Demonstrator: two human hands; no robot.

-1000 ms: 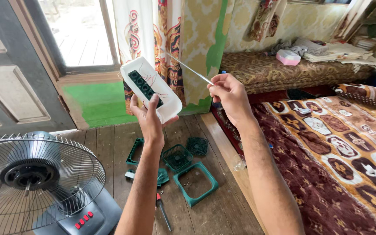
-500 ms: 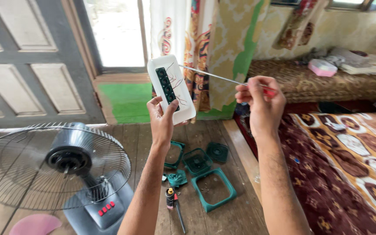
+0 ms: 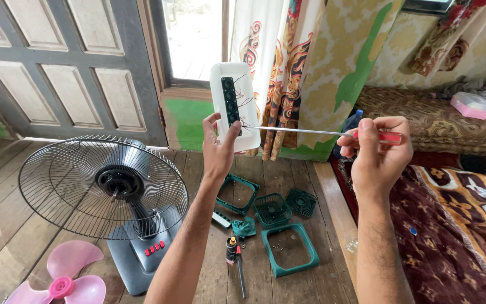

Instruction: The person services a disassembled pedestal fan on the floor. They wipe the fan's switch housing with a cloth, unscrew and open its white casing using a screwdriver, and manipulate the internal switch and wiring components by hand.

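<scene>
My left hand (image 3: 219, 145) holds up a white plastic panel (image 3: 233, 107) with a dark strip of round sockets and thin wires on it. My right hand (image 3: 375, 152) grips a screwdriver with a red handle (image 3: 388, 137); its long metal shaft (image 3: 299, 131) runs left and its tip touches the lower right part of the panel. Both arms are raised in front of me, above the wooden floor.
A fan with a wire cage (image 3: 103, 187) stands on the floor at left, a pink fan blade (image 3: 63, 278) beside it. Green plastic frames (image 3: 289, 250) and grilles (image 3: 271, 209) lie below my hands. A patterned blanket (image 3: 457, 236) is at right, a door (image 3: 63, 67) behind.
The view has swung, so the fan now sits more to the centre-left. The panel has turned more upright, and the screwdriver lies closer to level with its tip at the panel.
</scene>
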